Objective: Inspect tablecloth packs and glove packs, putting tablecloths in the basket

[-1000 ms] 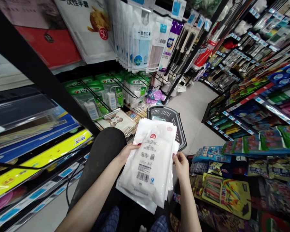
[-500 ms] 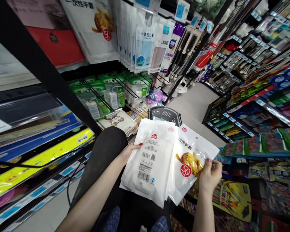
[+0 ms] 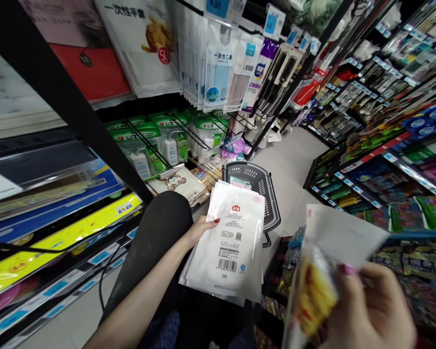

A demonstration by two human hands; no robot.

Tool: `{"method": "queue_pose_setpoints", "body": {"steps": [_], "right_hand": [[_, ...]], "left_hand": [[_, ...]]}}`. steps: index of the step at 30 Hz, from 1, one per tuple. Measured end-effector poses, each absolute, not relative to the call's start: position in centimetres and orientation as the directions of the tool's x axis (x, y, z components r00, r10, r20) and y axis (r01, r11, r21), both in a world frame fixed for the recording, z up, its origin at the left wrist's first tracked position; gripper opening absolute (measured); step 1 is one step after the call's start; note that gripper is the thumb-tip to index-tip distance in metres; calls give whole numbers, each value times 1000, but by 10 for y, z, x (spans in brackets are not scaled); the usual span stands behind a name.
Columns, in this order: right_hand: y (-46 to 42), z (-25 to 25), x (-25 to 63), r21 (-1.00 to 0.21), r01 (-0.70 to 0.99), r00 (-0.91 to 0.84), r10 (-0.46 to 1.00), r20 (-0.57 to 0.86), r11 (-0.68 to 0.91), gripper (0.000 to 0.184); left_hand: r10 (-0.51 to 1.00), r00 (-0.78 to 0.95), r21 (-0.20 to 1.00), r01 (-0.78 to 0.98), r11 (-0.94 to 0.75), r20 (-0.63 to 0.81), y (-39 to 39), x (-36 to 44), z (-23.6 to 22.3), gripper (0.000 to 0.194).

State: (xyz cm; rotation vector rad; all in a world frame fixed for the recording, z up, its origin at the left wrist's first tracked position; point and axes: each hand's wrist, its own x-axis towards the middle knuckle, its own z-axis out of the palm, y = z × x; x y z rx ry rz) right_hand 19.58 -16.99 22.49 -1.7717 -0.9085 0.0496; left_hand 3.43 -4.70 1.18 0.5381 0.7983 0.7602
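Observation:
My left hand [image 3: 200, 230] grips a stack of white plastic packets [image 3: 232, 247] by its left edge; the top packet shows its printed back with a barcode. My right hand [image 3: 366, 315] is close to the camera at the lower right, blurred, fingers pinched on a single white packet [image 3: 323, 271] with a yellow food picture on it. That single packet is held apart from the stack, to its right. My dark-clothed knee [image 3: 160, 228] is below the left forearm.
A black shopping basket [image 3: 263, 182] stands on the aisle floor just beyond the stack. Shelving with hanging packets [image 3: 218, 63] and green boxes [image 3: 160, 140] runs along the left. Shelves of colourful goods [image 3: 396, 165] line the right. Grey floor [image 3: 294, 160] lies between.
My right hand has pulled one packet off the stack, swung it right and brought it up near the camera. The left hand still holds the remaining stack in about the same place.

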Motion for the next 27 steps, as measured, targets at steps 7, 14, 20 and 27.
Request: {"method": "queue_pose_setpoints", "body": {"steps": [7,14,20,27], "right_hand": [[-84,150,130,-522,850,195,962,189,-70,15],[-63,130,124,-317,947,49,998,-33,-56,22],[-117,161,167,-208,968,-138,990,25,141,46],[-139,111,196,-179,983,30,997,-73,-43,68]], "left_hand": [[865,381,801,-375,466,-326,-45,34,15,34],[875,341,817,-351,457,-343,-42,34,12,33],[841,389,778,-360,515,-377,-45,37,7,33],[829,407,760,-372,533,-383,-45,36,0,37]]}}
